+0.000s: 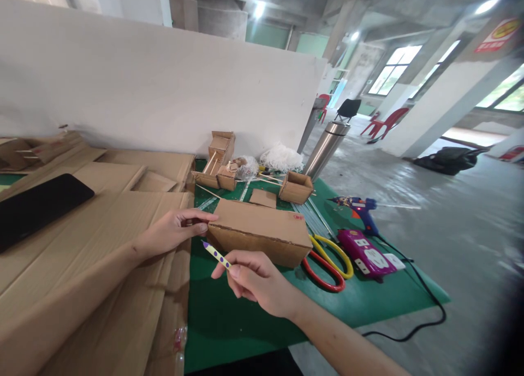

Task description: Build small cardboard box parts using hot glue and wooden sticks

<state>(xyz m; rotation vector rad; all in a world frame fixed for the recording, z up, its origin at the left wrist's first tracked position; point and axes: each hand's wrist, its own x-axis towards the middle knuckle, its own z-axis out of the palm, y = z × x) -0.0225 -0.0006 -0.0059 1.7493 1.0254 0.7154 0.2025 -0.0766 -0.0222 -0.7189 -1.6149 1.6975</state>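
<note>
Two hands work at centre frame: the left hand [174, 231] pinches the cardboard box [260, 231] edge on the green surface [229, 321], so brace it firmly while the right hand [256, 280] pinches the pencil [216, 255].

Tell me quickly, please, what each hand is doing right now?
Left hand: fingers pinching the cardboard box at its corner.
Right hand: closed on a spotted pencil.

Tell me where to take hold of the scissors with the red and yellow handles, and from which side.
Probably take the scissors by the handle loops, coming from the near right. The loops lie flat and open on the green mat, while the blades run under the cardboard box that the left hand steadies.
</note>
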